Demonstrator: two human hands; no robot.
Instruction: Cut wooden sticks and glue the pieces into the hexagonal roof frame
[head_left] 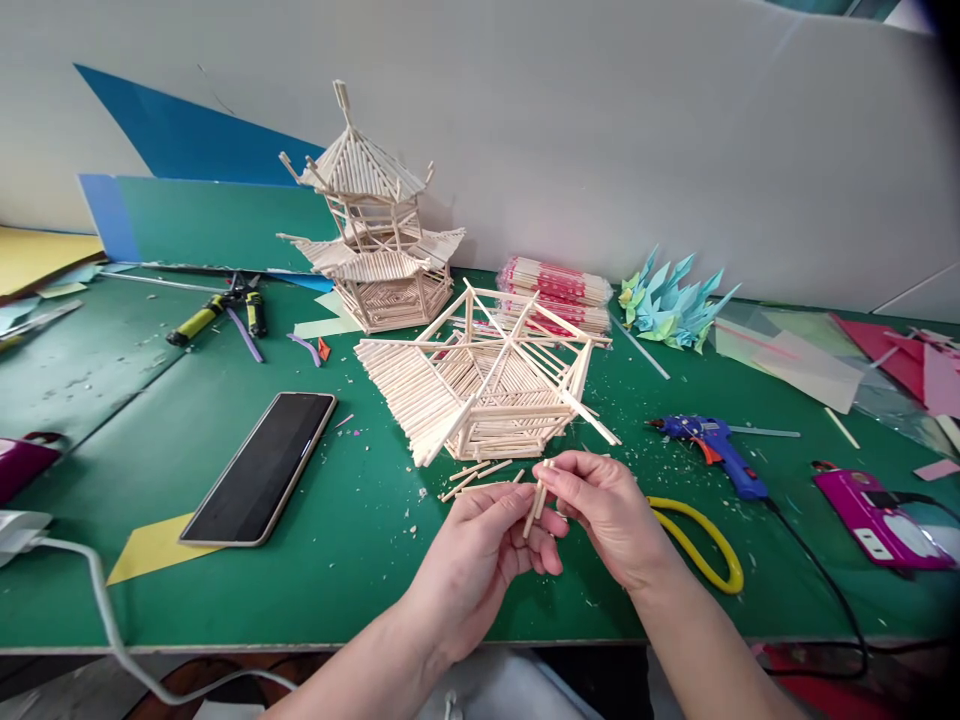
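My left hand [480,550] and my right hand [604,510] meet near the front edge of the green table [352,560]. Both pinch a small bundle of short wooden sticks [538,495] held nearly upright between the fingertips. Just beyond the hands lie a few loose cut sticks [472,473]. Behind those stands a half-built stick roof frame [487,385], six-sided and open on top. Further back is a finished two-tier stick pagoda [371,235].
A dark phone [262,465] lies left, pliers [217,308] beyond it. Right of my hands are yellow-handled scissors [701,545], a blue glue gun [712,445] with cord and a magenta case [881,520]. Packs of chopsticks [559,290] and paper cranes [671,305] line the wall.
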